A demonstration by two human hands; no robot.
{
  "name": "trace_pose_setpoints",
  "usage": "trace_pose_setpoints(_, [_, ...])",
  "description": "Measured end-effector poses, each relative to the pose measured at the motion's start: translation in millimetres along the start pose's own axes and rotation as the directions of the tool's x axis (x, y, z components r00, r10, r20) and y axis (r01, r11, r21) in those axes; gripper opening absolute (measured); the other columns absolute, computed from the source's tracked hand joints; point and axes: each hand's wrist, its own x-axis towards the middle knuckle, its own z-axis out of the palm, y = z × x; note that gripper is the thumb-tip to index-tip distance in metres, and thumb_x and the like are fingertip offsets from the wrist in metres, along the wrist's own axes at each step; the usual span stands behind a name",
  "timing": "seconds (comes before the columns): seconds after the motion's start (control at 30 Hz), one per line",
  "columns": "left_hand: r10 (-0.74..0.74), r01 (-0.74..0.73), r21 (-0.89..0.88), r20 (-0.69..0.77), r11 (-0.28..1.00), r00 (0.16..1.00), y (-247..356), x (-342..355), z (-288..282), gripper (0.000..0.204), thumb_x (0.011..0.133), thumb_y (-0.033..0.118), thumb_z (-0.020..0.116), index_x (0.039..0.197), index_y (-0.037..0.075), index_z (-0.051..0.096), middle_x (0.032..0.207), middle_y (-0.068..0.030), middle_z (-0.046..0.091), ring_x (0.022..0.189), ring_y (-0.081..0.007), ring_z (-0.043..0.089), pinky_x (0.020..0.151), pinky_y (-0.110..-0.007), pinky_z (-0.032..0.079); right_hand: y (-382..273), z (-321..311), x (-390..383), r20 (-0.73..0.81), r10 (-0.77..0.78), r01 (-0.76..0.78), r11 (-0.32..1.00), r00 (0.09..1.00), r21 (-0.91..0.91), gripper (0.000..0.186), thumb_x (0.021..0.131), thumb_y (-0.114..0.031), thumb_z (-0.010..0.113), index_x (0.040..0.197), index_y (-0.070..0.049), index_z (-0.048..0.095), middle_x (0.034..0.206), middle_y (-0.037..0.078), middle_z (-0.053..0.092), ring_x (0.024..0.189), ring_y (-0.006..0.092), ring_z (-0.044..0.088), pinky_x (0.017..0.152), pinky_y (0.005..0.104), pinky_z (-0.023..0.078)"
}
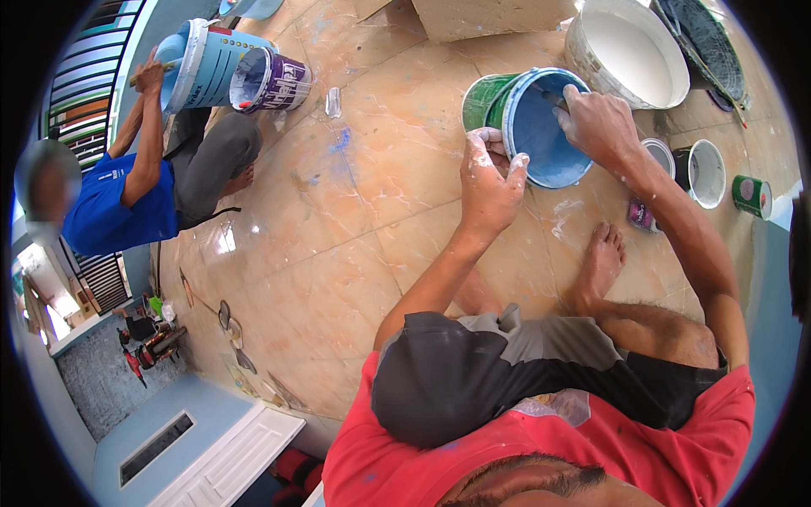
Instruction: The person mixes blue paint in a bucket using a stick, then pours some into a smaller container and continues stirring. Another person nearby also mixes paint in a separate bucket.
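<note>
A green paint bucket (488, 100) with a pale rim and blue-coated inside is tipped toward me over the tiled floor. My left hand (492, 182), speckled with white paint, grips its near left side, thumb at the rim. My right hand (601, 127) is closed at the bucket's upper right opening, on something mostly hidden by the fingers. Just behind and right stands a wide white bucket (627, 55) of white paint. Right of my forearm are a dark pail (701, 173) with whitened inside, a small purple can (642, 218) and a green can (750, 196).
At left a co-worker in blue (118, 198) works at a large light-blue bucket (221, 68) beside a purple bucket (279, 80). Cardboard (486, 19) lies at the top, a dark tray (714, 59) at the right. Tools (228, 325) and a red drill (148, 351) are lower left.
</note>
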Motion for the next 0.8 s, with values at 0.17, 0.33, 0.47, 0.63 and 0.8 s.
trace_pose_setpoints(0.17, [0.024,-0.024,0.006,0.019,1.0,1.0,2,-3,0,0.041,0.092,0.002,0.079,0.122,-0.002,0.053,0.104,-0.0124,0.069,0.088,-0.019,0.068,0.082,-0.035,0.057,-3,25,-16,0.145,-0.013,0.017,0.999,0.989,-0.03,0.022,0.088,-0.016,0.07,0.088,0.005,0.072,0.076,0.029,0.072,0.074,0.0457,0.075,0.069,0.0537,0.06])
trace_pose_setpoints(0.33, [0.021,-0.021,0.02,-0.008,1.0,1.0,3,-2,0,0.043,0.09,-0.002,0.077,0.123,-0.003,0.05,0.104,-0.0123,0.066,0.088,-0.0182,0.068,0.082,-0.034,0.058,-7,16,-26,0.326,0.045,-0.11,0.977,0.944,0.182,0.044,0.092,-0.035,0.077,0.084,0.008,0.075,0.081,0.032,0.072,0.08,0.0476,0.074,0.074,0.0545,0.059])
trace_pose_setpoints(0.47, [-0.013,0.013,-0.001,-0.033,1.0,0.999,-9,0,-1,0.042,0.09,-0.001,0.078,0.123,-0.002,0.051,0.104,-0.0126,0.067,0.087,-0.0183,0.067,0.082,-0.035,0.057,1,1,-13,0.39,0.049,-0.228,0.875,0.919,0.427,0.05,0.093,-0.041,0.079,0.084,0.007,0.074,0.081,0.032,0.072,0.081,0.0469,0.074,0.073,0.0524,0.057])
trace_pose_setpoints(0.63, [-0.032,0.028,-0.075,-0.056,0.997,0.998,-19,2,1,0.041,0.091,-0.001,0.077,0.123,-0.002,0.052,0.106,-0.0129,0.068,0.087,-0.0185,0.067,0.082,-0.035,0.057,8,-11,-1,0.109,0.082,-0.11,0.951,0.991,0.289,0.039,0.096,-0.033,0.074,0.086,0.004,0.072,0.077,0.029,0.072,0.076,0.0454,0.075,0.07,0.0529,0.058])
trace_pose_setpoints(0.8, [-0.004,0.005,0.035,-0.03,0.999,1.0,-5,2,0,0.04,0.092,0.0,0.077,0.123,-0.003,0.051,0.105,-0.013,0.069,0.088,-0.0185,0.069,0.082,-0.034,0.058,11,17,1,0.009,-0.042,0.042,0.998,0.999,-0.048,0.024,0.095,-0.018,0.067,0.086,0.004,0.07,0.074,0.026,0.073,0.07,0.0429,0.075,0.067,0.0516,0.06])
